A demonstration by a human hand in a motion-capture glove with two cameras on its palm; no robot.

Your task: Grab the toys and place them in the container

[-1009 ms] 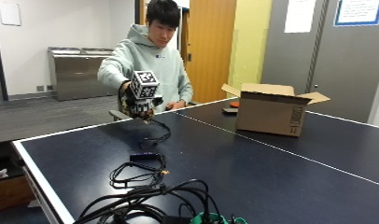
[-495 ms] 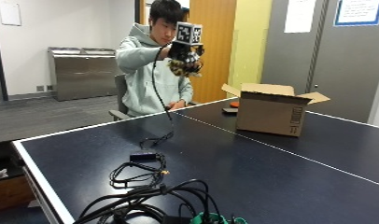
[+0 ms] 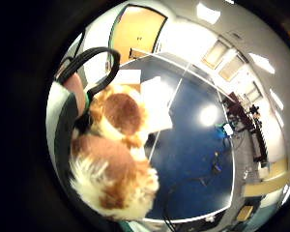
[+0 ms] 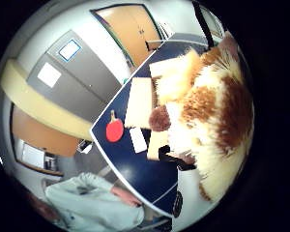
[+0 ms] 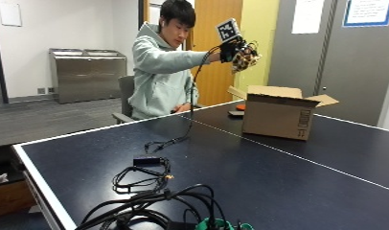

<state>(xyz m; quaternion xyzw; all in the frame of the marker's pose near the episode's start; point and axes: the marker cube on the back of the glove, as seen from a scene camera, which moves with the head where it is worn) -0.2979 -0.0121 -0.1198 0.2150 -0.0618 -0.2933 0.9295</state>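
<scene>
My gloved right hand (image 5: 233, 48) is raised high above the near left corner of the open cardboard box (image 5: 277, 112) and grips a brown-and-white plush toy (image 5: 246, 57). The plush (image 3: 115, 159) fills much of the little finger side palm view, its fur tan, brown and white. In the thumb side palm view the same plush (image 4: 212, 121) lies against the palm, with the box flaps (image 4: 140, 101) below it on the dark blue table (image 4: 135, 169).
A red paddle (image 4: 114, 130) lies on the table beside the box, seen also as an orange-red shape (image 5: 240, 107) behind it. Black cables (image 5: 143, 175) and a green item (image 5: 220, 224) sprawl over the near table end. A white net line (image 5: 296, 158) crosses the table.
My hand has carried the plush from low over the table's far left edge up and to the right, ending high over the box's edge.
</scene>
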